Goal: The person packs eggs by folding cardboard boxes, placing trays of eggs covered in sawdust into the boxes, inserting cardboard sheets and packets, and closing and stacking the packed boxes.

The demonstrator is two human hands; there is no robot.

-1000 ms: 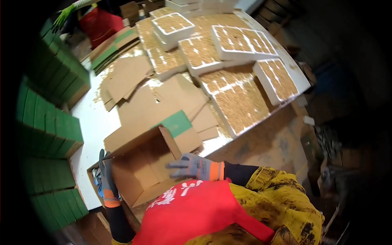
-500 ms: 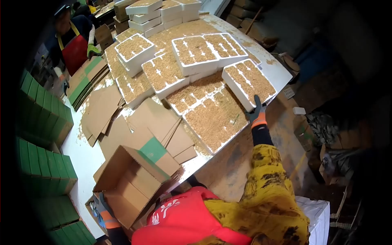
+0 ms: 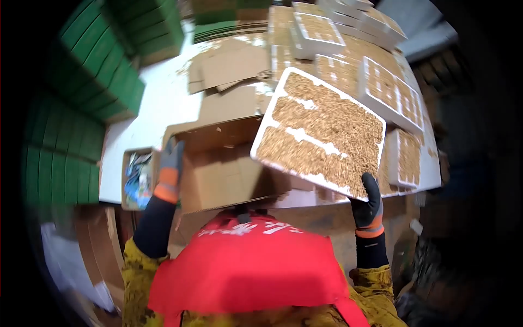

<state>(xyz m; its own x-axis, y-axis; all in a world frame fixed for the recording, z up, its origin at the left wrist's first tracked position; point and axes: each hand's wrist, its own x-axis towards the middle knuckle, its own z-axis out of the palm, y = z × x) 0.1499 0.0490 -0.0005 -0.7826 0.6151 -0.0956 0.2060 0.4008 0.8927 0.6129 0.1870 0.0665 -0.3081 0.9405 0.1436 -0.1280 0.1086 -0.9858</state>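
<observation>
My right hand [image 3: 368,204], in a dark glove with an orange cuff, grips the near right corner of a white foam tray [image 3: 261,143]. Tan, grain-like bits fill the tray around white dividers. It hangs tilted, its left corner over the right side of an open cardboard box [image 3: 218,177]. At the box's left wall, my left hand [image 3: 172,163] is closed round the edge, with the fingertips at the rim. I see the box's bare inside; the tray hides its far right part.
Filled foam trays [image 3: 403,163] lie and stack on the right of the white table [image 3: 128,139]. Flat cardboard sheets [image 3: 234,65] lie behind the box. Green boxes [image 3: 98,60] are piled at left. A small carton [image 3: 131,200] of blue and white items sits beside my left hand.
My right hand has lifted the foam tray off the others and brought it left to the box. My left hand stays at the box's edge. The view has turned left.
</observation>
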